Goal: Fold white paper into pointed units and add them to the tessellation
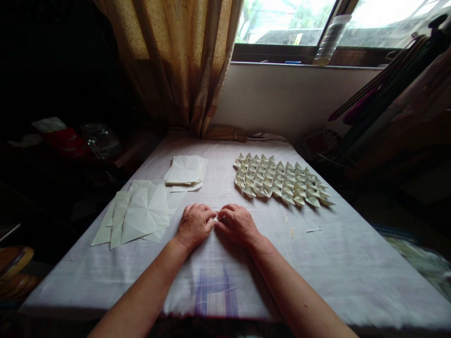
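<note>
A small white paper pc. [216, 218] is grasped betw. the fingers [208, 214] of L hand [193, 227] and those of R hand [237, 226]; both sets are curled in on it, tips nearly meeting. Most of the pc. is covered by the fingers, so its shape can't be made out.

Under the fingers, the bench [338, 277] is covered w/ pale cloth; purple stripes [202, 293] are seen on the near side of the fingers, betw. the forearms.

L of the fingers, near L hand, loose creased sheets [145, 211] are spread overlapping, w/ star-like fold lines shown on the top one. Beyond the fingers & slightly L, creased squares [185, 169] are stacked, edges not quite lined up. Beyond & R of the fingers, folded paper pcs. [278, 179] are set out in close rows, pointed corners turned up. R of the fingers, well apart, a thin white strip [313, 230] is laid, w/ yellowish flecks [292, 233] betw. it and R hand.

Farther beyond the fingers & L, a gold-brown curtain [172, 56] is hung next to a window [285, 23]; beyond & R, a clear bottle [331, 42] is propped at a tilt by the glass. Far L of the fingers, in shadow, a red item [66, 142] and a clear jar [100, 141] can be made out.
</note>
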`<act>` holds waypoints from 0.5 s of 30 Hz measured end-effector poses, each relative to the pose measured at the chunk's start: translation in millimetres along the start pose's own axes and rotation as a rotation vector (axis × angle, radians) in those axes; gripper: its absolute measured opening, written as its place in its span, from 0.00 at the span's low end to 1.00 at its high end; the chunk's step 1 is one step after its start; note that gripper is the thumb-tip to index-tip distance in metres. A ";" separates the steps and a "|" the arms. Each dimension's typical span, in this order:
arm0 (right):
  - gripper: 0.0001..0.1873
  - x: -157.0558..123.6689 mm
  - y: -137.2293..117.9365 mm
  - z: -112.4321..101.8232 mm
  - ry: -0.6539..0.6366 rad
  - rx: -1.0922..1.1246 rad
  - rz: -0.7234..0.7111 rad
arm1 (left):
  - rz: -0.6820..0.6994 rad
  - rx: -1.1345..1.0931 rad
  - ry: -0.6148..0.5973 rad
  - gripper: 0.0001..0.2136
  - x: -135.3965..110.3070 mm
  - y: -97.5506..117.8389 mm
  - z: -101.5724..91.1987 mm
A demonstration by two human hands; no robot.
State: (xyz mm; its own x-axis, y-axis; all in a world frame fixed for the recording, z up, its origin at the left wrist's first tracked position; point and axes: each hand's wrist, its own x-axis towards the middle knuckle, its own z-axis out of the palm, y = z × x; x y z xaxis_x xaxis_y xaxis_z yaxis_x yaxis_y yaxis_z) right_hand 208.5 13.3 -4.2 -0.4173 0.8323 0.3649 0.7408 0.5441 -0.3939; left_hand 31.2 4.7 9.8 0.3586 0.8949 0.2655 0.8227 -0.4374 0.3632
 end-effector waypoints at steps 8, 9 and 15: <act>0.03 1.7 -2.0 3.8 0.024 0.023 0.048 | -0.009 -0.033 -0.014 0.11 0.3 -4.3 0.6; 0.03 2.1 -1.9 4.0 0.025 0.027 0.055 | -0.008 -0.043 -0.017 0.10 0.1 -5.4 -0.2; 0.10 7.4 -1.6 5.3 0.019 0.010 0.110 | -0.004 -0.081 -0.040 0.08 0.2 -10.2 -4.4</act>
State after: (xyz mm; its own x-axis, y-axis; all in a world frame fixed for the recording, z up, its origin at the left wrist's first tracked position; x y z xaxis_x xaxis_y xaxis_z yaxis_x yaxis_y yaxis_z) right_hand 201.4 19.2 -5.4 -0.3234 0.8849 0.3352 0.7764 0.4506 -0.4407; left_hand 21.0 9.0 10.0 0.3740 0.8989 0.2281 0.7865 -0.4378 0.4357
